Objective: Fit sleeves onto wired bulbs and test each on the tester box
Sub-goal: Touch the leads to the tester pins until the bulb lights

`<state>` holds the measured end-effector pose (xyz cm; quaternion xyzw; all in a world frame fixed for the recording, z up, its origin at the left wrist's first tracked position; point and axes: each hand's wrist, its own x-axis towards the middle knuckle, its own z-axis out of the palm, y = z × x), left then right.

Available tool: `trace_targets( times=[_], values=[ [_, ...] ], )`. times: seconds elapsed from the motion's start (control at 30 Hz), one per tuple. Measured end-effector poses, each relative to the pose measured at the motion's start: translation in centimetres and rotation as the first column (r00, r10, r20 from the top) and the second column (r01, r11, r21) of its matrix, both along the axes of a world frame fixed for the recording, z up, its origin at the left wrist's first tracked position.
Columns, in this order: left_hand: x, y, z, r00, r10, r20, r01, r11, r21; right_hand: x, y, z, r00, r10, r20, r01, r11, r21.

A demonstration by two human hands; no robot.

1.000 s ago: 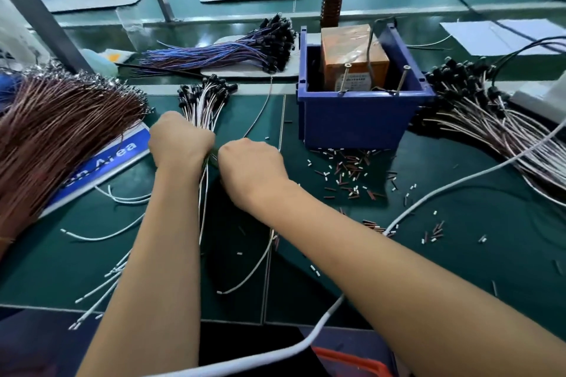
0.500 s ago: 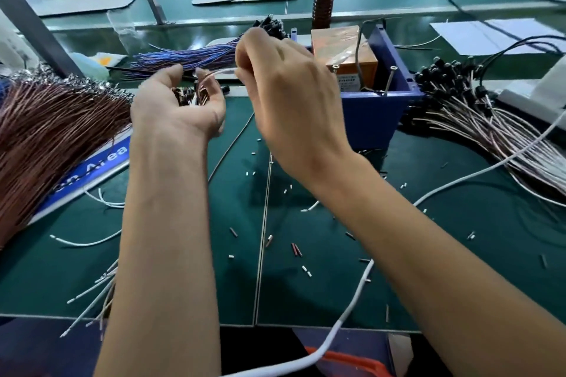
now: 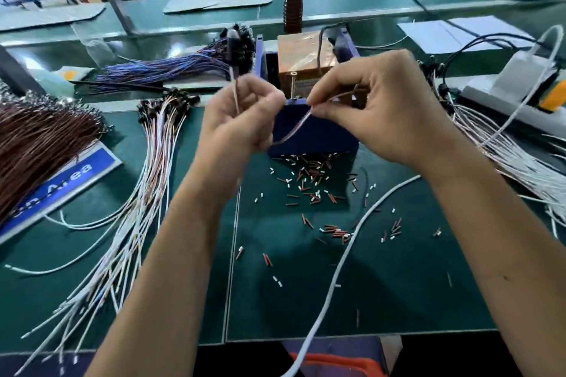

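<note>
Both hands up off the mat now. Left hand [image 3: 242,119] grips one wired bulb [image 3: 232,37] by its lead, bulb upright; right hand [image 3: 376,107] pinches the lead's free end in front of the tester box [image 3: 306,70]. Sleeve looks next.

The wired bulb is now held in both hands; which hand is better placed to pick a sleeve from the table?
Probably the right hand: it pinches only the wire's free end, above the loose sleeves. The left hand grips the wired bulb upright.
</note>
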<state>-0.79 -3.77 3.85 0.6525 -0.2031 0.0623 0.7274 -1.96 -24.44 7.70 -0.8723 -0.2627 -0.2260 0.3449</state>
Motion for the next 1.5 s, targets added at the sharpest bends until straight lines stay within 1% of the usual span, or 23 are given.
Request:
trace_targets(
  times=[0.03, 0.07, 0.1, 0.13, 0.2, 0.27, 0.3, 0.37, 0.43, 0.5, 0.6, 0.67, 0.73, 0.93, 1.07, 1.17, 1.3, 1.4, 1.47, 1.5],
  values=[
    [0.0, -0.6, -1.2, 0.995, 0.033, 0.093, -0.047, 0.986, 0.157, -0.1, -0.1, -0.7, 1.0, -0.001, -0.004, 0.001, 1.0, -0.031],
    [0.1, -1.1, -2.2, 0.983, 0.052, 0.176, -0.101, 0.955, 0.278, -0.1, -0.2, -1.4, 1.0, -0.005, -0.016, 0.004, 0.998, -0.059],
    [0.2, -1.4, -3.1, 0.968, 0.061, 0.244, -0.15, 0.917, 0.369, -0.1, -0.2, -2.2, 1.0, -0.011, -0.029, 0.008, 0.997, -0.078],
    [0.4, -1.5, -3.7, 0.95, 0.061, 0.306, -0.195, 0.881, 0.431, -0.2, -0.2, -3.1, 0.999, -0.017, -0.036, 0.014, 0.997, -0.082],
    [0.7, -1.2, -4.5, 0.917, 0.05, 0.397, -0.264, 0.821, 0.507, -0.3, -0.4, -4.7, 0.999, -0.027, -0.025, 0.026, 0.999, -0.045],
    [0.9, -1.2, -5.1, 0.899, 0.043, 0.436, -0.3, 0.786, 0.541, -0.5, -0.6, -5.9, 0.999, -0.038, 0.005, 0.038, 0.999, -0.012],
    [0.9, -1.2, -5.5, 0.907, 0.038, 0.419, -0.283, 0.792, 0.541, -0.6, -0.6, -6.3, 0.999, -0.043, 0.018, 0.044, 0.999, -0.004],
    [0.8, -1.2, -6.1, 0.939, 0.042, 0.341, -0.223, 0.83, 0.512, -0.7, -0.5, -7.0, 0.998, -0.058, 0.025, 0.057, 0.998, 0.033],
    [0.8, -1.0, -6.7, 0.958, 0.053, 0.283, -0.194, 0.846, 0.496, -0.8, -0.5, -7.6, 0.997, -0.079, -0.012, 0.08, 0.99, 0.116],
    [0.8, -0.9, -6.9, 0.954, 0.067, 0.293, -0.218, 0.826, 0.52, -0.9, -0.5, -8.0, 0.993, -0.099, -0.061, 0.108, 0.981, 0.164],
    [0.7, -0.9, -6.8, 0.948, 0.083, 0.308, -0.242, 0.817, 0.523, -0.8, -0.8, -8.2, 0.987, -0.109, -0.12, 0.123, 0.986, 0.113],
    [0.6, -1.0, -6.8, 0.944, 0.091, 0.316, -0.25, 0.822, 0.511, -0.7, -0.8, -8.1, 0.986, -0.08, -0.147, 0.092, 0.993, 0.079],
    [0.4, -1.1, -6.8, 0.943, 0.091, 0.321, -0.252, 0.823, 0.508, -0.8, -0.7, -8.1, 0.986, -0.061, -0.156, 0.074, 0.994, 0.079],
    [0.3, -1.0, -6.6, 0.95, 0.068, 0.305, -0.228, 0.818, 0.528, -1.0, -0.2, -8.2, 0.988, -0.064, -0.143, 0.089, 0.98, 0.176],
    [0.2, -1.1, -6.4, 0.96, 0.054, 0.276, -0.19, 0.849, 0.493, -1.0, 0.0, -8.4, 0.989, -0.095, -0.112, 0.12, 0.962, 0.243],
    [0.3, -1.1, -6.3, 0.962, 0.053, 0.269, -0.185, 0.851, 0.492, -1.1, 0.1, -8.5, 0.987, -0.112, -0.112, 0.139, 0.951, 0.275],
    [0.4, -0.9, -6.4, 0.966, 0.056, 0.252, -0.176, 0.858, 0.483, -0.9, 0.0, -8.6, 0.982, -0.129, -0.137, 0.167, 0.934, 0.316],
    [0.5, -0.4, -6.6, 0.968, 0.08, 0.236, -0.183, 0.871, 0.455, -0.6, -0.5, -8.5, 0.976, -0.146, -0.16, 0.202, 0.884, 0.422],
    [0.5, -0.3, -6.6, 0.981, 0.087, 0.171, -0.151, 0.901, 0.407, -0.7, -1.2, -8.3, 0.975, -0.1, -0.198, 0.176, 0.892, 0.417],
    [0.5, -0.3, -6.6, 0.987, 0.085, 0.138, -0.133, 0.913, 0.386, -0.7, -1.5, -8.2, 0.966, -0.05, -0.254, 0.149, 0.909, 0.39]
  ],
)
